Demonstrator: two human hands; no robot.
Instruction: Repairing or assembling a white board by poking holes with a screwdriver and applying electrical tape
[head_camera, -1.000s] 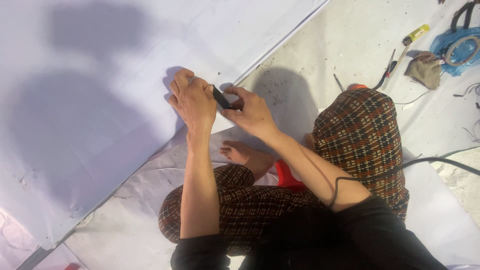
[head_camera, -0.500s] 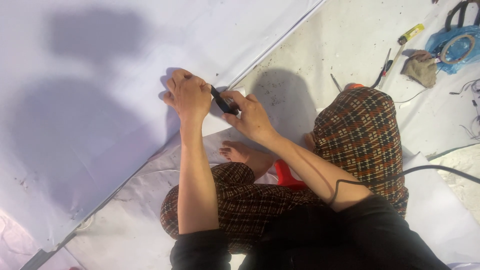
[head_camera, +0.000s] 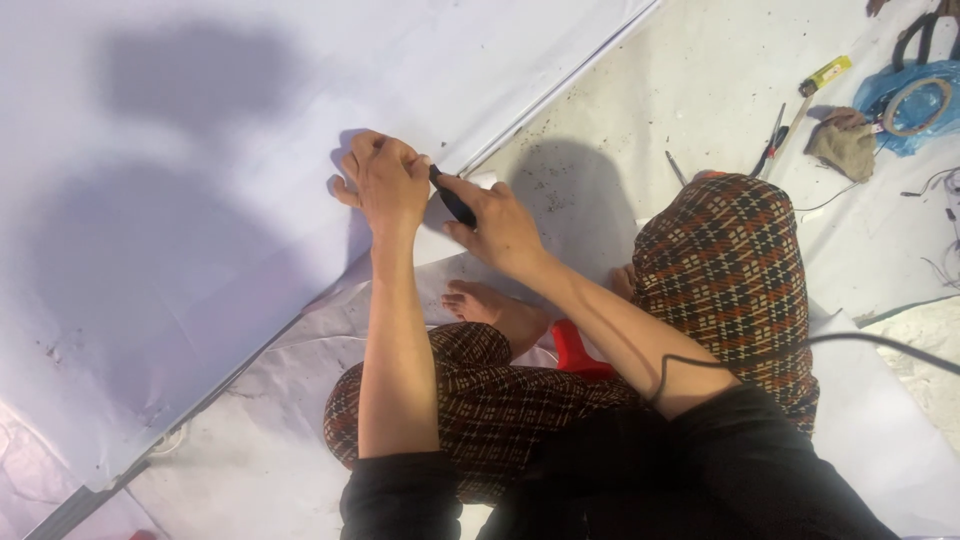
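My left hand (head_camera: 385, 180) presses flat, fingers spread, on the white sheet (head_camera: 200, 200) near its edge. Just beside it, my right hand (head_camera: 500, 225) grips a black tool (head_camera: 452, 197), its tip touching the sheet between both hands. A screwdriver (head_camera: 815, 85) lies well beyond my right hand.

Left hand (head_camera: 385, 185) pressed flat, fingers spread — right hand (head_camera: 497, 225) curled beside it
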